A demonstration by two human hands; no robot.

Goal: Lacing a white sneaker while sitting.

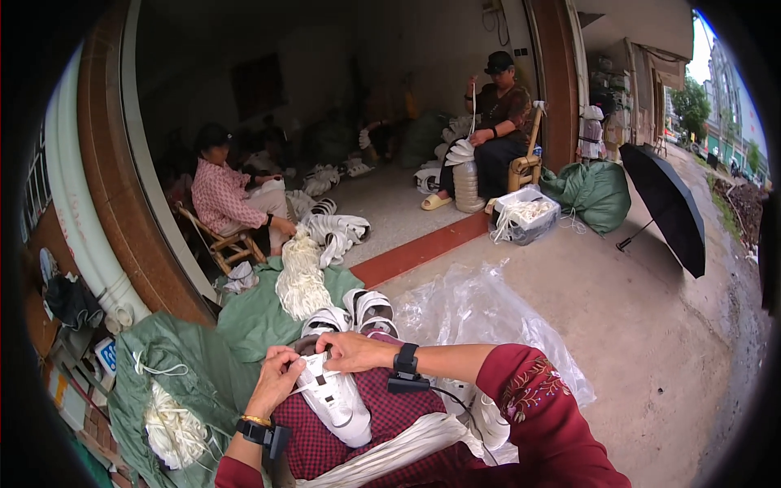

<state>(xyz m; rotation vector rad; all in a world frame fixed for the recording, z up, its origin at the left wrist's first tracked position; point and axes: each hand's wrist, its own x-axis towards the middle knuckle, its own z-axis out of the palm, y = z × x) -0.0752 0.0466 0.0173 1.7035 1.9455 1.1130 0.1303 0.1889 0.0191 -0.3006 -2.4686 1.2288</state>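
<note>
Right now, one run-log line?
left hand, right hand: at white round-toed shoe opening; shoe: over red-black checked cloth; nearby: white lace bundle

1. Setting: an informal shoe workshop, which straddles a brick-red threshold strip (427, 248) between a dim room (325, 57) and a roadside.
2. White shoe with dark slots (342, 411), resting on red-and-black checked cloth (399, 398); white strapped shoe pieces (338, 236) lie beyond.
3. Long white laces (301, 281), bundled on a green fabric sack (244, 317); more fill a translucent plastic bin (533, 233).
4. Two co-workers (224, 179), seated, with white shoe parts at hand.
5. Outdoors: pale concrete pavement (651, 350), open black umbrella (667, 203), green trees (690, 106).
</note>
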